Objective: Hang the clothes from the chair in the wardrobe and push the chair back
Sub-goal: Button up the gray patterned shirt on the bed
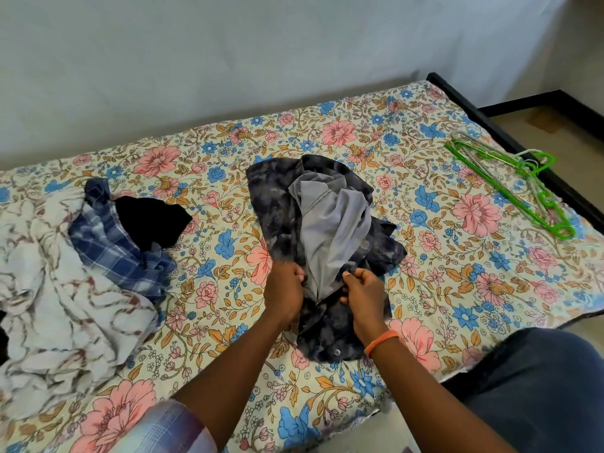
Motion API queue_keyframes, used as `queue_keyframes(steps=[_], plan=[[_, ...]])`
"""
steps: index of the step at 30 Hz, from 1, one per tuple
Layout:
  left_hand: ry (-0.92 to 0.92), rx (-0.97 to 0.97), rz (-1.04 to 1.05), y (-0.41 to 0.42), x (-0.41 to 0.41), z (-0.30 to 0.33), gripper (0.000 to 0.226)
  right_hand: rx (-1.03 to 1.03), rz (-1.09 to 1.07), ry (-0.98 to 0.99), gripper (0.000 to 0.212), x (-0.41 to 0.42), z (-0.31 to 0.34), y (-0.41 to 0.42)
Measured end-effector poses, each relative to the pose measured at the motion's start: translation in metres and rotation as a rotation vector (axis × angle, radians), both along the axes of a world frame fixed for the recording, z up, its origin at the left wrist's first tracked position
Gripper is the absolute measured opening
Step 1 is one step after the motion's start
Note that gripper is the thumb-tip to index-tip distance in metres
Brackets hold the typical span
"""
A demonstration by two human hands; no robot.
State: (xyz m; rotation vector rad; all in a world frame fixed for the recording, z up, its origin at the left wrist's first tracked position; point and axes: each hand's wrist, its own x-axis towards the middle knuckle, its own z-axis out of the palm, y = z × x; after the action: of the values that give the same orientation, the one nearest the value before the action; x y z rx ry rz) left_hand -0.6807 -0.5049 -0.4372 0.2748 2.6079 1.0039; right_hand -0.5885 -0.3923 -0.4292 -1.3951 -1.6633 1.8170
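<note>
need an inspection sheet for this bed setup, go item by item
surface: bed covered by a floral sheet with pink and blue flowers, black bed frame at the far right edge
job's things: dark grey mottled button shirt crumpled mid-bed, its lighter grey inside showing; blue plaid shirt and black garment lying at left; green plastic hangers at right, apart from the clothes
clutter: white cloth with brown vine print bunched at the left edge
grippers: left hand and right hand both grip the mottled shirt near its button placket; orange wristband on the right wrist
cables: nothing seen
surroundings: plain pale wall behind the bed, tan floor at right; no chair or wardrobe in view
</note>
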Motion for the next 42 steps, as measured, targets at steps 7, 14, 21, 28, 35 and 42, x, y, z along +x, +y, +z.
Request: queue_keyframes(steps=[7,14,21,28,35,42], plan=[[-0.098,0.413,-0.019,-0.015,0.029,0.050,0.012,0.575,0.123,0.036,0.008,0.025,0.033,-0.012],[-0.296,0.554,-0.056,-0.023,0.074,0.063,0.013,0.796,0.315,0.124,0.021,0.052,0.052,-0.040],[-0.378,0.666,0.018,-0.029,0.076,0.072,0.013,0.871,0.327,0.112,0.019,0.057,0.049,-0.043],[-0.330,0.634,0.051,-0.021,0.073,0.074,0.012,0.746,0.261,0.134,0.010,0.054,0.046,-0.043],[-0.306,0.632,0.150,-0.021,0.074,0.071,0.011,0.812,0.253,0.125,0.010,0.051,0.046,-0.043],[-0.325,0.628,0.159,-0.020,0.070,0.067,0.012,0.863,0.278,0.155,0.010,0.053,0.043,-0.042]])
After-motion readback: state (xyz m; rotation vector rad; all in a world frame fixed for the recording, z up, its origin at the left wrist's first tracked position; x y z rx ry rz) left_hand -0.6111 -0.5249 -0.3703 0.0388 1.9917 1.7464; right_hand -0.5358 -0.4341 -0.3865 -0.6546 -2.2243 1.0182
